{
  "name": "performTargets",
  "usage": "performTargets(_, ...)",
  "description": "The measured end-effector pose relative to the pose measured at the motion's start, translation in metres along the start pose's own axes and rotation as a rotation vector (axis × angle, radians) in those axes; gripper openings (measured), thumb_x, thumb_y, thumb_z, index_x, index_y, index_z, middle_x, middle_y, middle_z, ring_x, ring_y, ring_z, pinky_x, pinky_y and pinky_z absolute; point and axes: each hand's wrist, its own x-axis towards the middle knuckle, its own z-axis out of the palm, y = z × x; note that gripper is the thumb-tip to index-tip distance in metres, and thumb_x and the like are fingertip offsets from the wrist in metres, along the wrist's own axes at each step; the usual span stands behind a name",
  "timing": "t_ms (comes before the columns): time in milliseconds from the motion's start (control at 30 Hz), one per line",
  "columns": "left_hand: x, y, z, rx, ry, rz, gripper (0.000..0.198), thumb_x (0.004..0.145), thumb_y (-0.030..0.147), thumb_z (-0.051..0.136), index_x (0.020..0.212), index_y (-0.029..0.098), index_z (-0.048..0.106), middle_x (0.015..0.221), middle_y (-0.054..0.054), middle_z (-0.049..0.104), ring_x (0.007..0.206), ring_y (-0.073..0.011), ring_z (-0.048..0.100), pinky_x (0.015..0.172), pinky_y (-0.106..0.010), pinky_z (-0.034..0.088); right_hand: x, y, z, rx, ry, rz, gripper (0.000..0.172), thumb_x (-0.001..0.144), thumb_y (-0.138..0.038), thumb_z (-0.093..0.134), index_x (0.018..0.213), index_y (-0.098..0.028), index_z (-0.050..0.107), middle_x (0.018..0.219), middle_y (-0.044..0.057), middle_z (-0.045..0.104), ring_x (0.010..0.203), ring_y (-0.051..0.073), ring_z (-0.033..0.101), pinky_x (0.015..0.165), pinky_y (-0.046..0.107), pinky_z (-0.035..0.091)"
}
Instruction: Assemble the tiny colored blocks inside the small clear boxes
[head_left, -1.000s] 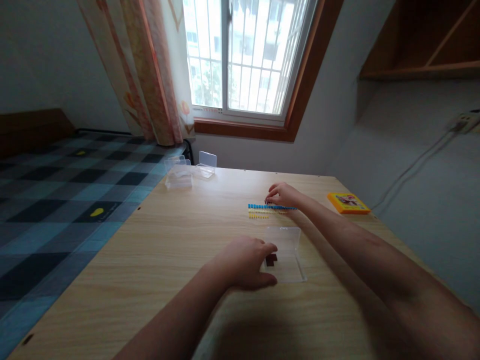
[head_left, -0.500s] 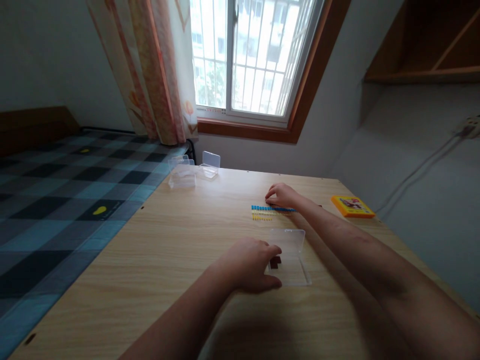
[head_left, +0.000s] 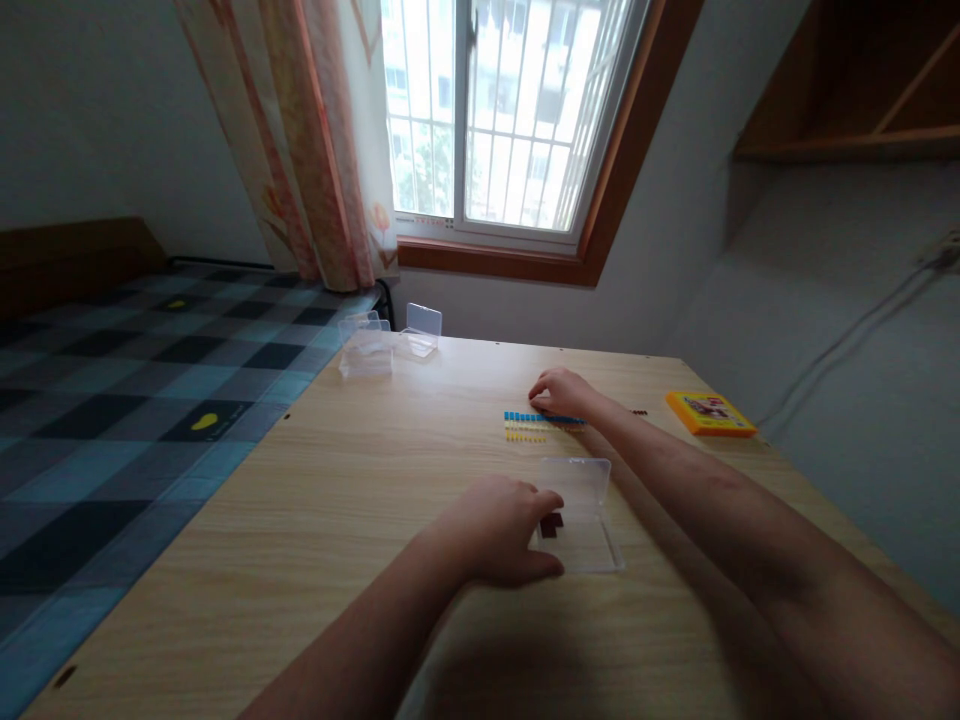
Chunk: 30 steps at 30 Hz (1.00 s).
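My left hand [head_left: 510,530] rests at the left side of a clear plastic box [head_left: 611,550] with its lid raised. Thumb and fingers are spread apart. Between them, a few dark reddish-brown pieces [head_left: 551,525] lie in the box. Farther back, my right hand [head_left: 562,390] is lowered to the table with its fingers curled together; whatever is at the fingertips is too small to make out. Just in front of it run rows of small pieces: blue [head_left: 521,416], pale [head_left: 525,427] and yellow [head_left: 525,438]. My right hand and forearm cover part of that area.
Clear open boxes [head_left: 367,355] stand at the table's back left corner, with another clear box [head_left: 424,325] beside them. An orange-yellow box [head_left: 711,414] lies near the right edge. Small dark pieces [head_left: 639,412] sit beyond my right forearm. A checked bed [head_left: 135,400] adjoins the left side.
My right hand has shifted very slightly left, and more of the dark pieces beyond the forearm now show. My left hand stays at the box.
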Motion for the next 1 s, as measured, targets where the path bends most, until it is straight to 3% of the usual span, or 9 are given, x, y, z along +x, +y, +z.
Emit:
performTargets(100,0.001,0.001,-0.001,0.011,-0.002,-0.008,0.036,0.078,0.047,0.075,0.106,0.024,0.068,0.101,-0.006,0.075,0.088,-0.0282,0.071,0.071,-0.035,0.05,-0.004,-0.004,-0.013,0.024,0.073,0.019,0.014,0.085,-0.022,0.071,0.091,-0.02,0.083,0.095,0.008,0.077,0.087,0.02,0.067,0.081,0.027,0.048)
performTargets(200,0.001,0.001,-0.002,0.018,-0.017,-0.013,0.038,0.078,0.048,0.075,0.107,0.024,0.068,0.102,-0.006,0.075,0.089,-0.0282,0.07,0.072,-0.034,0.05,-0.022,-0.01,-0.039,0.062,0.184,0.024,0.018,0.091,-0.027,0.067,0.098,-0.018,0.081,0.101,0.009,0.076,0.092,0.02,0.067,0.085,0.029,0.048)
performTargets(367,0.001,0.0,-0.002,0.023,-0.009,-0.016,0.038,0.079,0.048,0.075,0.107,0.024,0.068,0.101,-0.007,0.075,0.089,-0.0287,0.07,0.072,-0.035,0.05,-0.11,-0.034,-0.091,0.255,0.481,-0.027,0.023,0.092,-0.04,0.068,0.098,-0.022,0.08,0.097,0.008,0.074,0.084,0.02,0.065,0.075,0.033,0.051)
performTargets(433,0.001,0.001,-0.001,0.026,-0.003,-0.019,0.039,0.079,0.048,0.074,0.109,0.025,0.068,0.101,-0.007,0.075,0.088,-0.0287,0.07,0.071,-0.035,0.049,-0.151,-0.049,-0.099,0.312,0.446,-0.072,0.023,0.092,-0.042,0.067,0.099,-0.024,0.08,0.096,0.008,0.073,0.084,0.021,0.066,0.071,0.032,0.051)
performTargets(533,0.001,0.001,-0.001,0.048,-0.007,-0.038,0.045,0.078,0.05,0.074,0.115,0.025,0.067,0.102,-0.007,0.075,0.09,-0.0295,0.07,0.071,-0.035,0.049,-0.195,-0.068,-0.089,0.436,0.189,-0.169,0.017,0.094,-0.037,0.067,0.102,-0.027,0.079,0.092,0.005,0.072,0.08,0.017,0.066,0.07,0.029,0.05)
performTargets(600,0.001,0.001,-0.001,0.06,-0.014,-0.044,0.049,0.079,0.051,0.073,0.12,0.026,0.065,0.103,-0.007,0.075,0.091,-0.03,0.07,0.071,-0.035,0.049,-0.207,-0.077,-0.071,0.452,0.005,-0.197,0.016,0.095,-0.032,0.065,0.102,-0.027,0.079,0.087,0.002,0.071,0.074,0.014,0.064,0.067,0.025,0.047)
performTargets(667,0.002,0.001,-0.001,0.065,-0.015,-0.053,0.052,0.079,0.051,0.073,0.124,0.027,0.064,0.104,-0.007,0.075,0.091,-0.0301,0.07,0.072,-0.035,0.049,-0.209,-0.081,-0.052,0.351,-0.087,-0.182,0.016,0.096,-0.027,0.063,0.099,-0.027,0.079,0.084,0.001,0.071,0.073,0.013,0.064,0.067,0.025,0.044)
performTargets(800,0.002,0.001,0.0,0.068,-0.019,-0.062,0.055,0.079,0.051,0.074,0.127,0.026,0.062,0.105,-0.007,0.075,0.091,-0.0303,0.07,0.072,-0.035,0.049,-0.2,-0.083,-0.028,0.149,-0.126,-0.131,0.016,0.094,-0.024,0.063,0.09,-0.026,0.078,0.085,0.0,0.073,0.073,0.015,0.065,0.066,0.027,0.039)
performTargets(1000,0.003,0.001,0.0,0.06,-0.035,-0.055,0.057,0.08,0.05,0.074,0.13,0.025,0.061,0.107,-0.007,0.074,0.094,-0.0303,0.069,0.076,-0.035,0.05,-0.2,-0.078,-0.022,0.116,-0.097,-0.108,0.015,0.091,-0.024,0.066,0.099,-0.027,0.078,0.09,0.001,0.075,0.077,0.016,0.067,0.067,0.026,0.038)
